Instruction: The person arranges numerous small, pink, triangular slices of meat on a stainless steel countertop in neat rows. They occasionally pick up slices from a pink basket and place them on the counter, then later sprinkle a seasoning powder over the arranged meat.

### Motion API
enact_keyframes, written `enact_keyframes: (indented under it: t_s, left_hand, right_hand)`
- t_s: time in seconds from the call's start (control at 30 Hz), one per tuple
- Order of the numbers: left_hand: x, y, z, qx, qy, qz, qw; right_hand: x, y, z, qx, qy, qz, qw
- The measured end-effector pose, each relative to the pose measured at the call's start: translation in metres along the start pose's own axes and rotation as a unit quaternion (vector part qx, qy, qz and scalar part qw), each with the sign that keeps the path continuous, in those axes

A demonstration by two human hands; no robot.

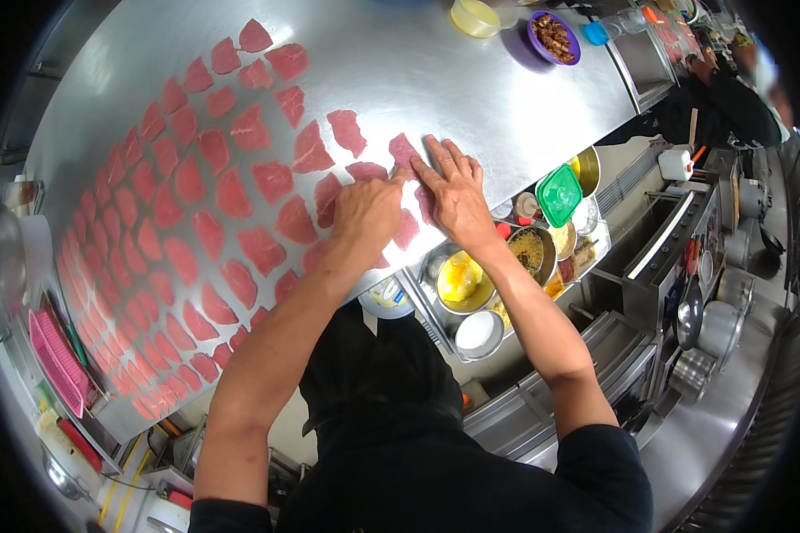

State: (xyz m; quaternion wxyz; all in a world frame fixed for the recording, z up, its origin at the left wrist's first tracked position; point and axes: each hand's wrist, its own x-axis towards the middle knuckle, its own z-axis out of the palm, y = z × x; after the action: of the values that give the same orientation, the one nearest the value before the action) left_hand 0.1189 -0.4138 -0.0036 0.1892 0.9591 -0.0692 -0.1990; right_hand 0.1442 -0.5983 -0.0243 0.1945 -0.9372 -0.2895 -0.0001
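Many thin slices of raw red meat (251,128) lie in rows on a stainless steel table (400,73), covering its left and middle. My left hand (367,210) is bent over the near right end of the rows, its fingertips at the lower edge of one slice (402,148). Against that same slice rest the fingers of my right hand (459,193), spread and palm down. More slices lie partly under or beside my hands, one (407,230) between my wrists. Whether my left fingers pinch the meat cannot be told.
A purple bowl of brown food pieces (537,40) and a yellowish plastic container (475,18) stand at the far right. Below the table's near edge is a drawer or tray with a bowl of beaten egg (467,283), a seasoning bowl and a green lid (560,195). Another person (713,100) works beyond.
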Motion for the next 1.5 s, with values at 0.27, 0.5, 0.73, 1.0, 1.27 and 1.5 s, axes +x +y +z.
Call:
enact_keyframes:
  t_s: [0.27, 0.5, 0.73, 1.0, 1.27, 1.5]
  left_hand:
    - [0.005, 0.0, -0.001, 0.009, 0.043, -0.001, 0.999]
    - [0.014, 0.001, -0.012, 0.012, 0.05, -0.027, 0.998]
    - [0.016, -0.031, -0.007, -0.278, 0.089, -0.111, 0.95]
    - [-0.013, -0.033, -0.019, -0.767, 0.057, -0.066, 0.635]
    - [-0.024, -0.027, -0.023, -0.711, 0.092, -0.128, 0.685]
    - [-0.033, -0.034, -0.02, -0.673, 0.095, -0.097, 0.727]
  right_hand:
    - [0.013, 0.001, 0.002, -0.019, -0.008, 0.024, 1.0]
    - [0.029, -0.002, 0.005, -0.017, 0.006, 0.028, 0.999]
    - [0.034, -0.008, -0.005, 0.08, 0.073, 0.077, 0.991]
    - [0.023, -0.058, -0.032, 0.271, 0.106, 0.048, 0.955]
    - [0.022, -0.053, -0.022, 0.141, 0.106, -0.062, 0.982]
    - [0.03, -0.046, -0.027, 0.637, -0.037, 0.335, 0.694]
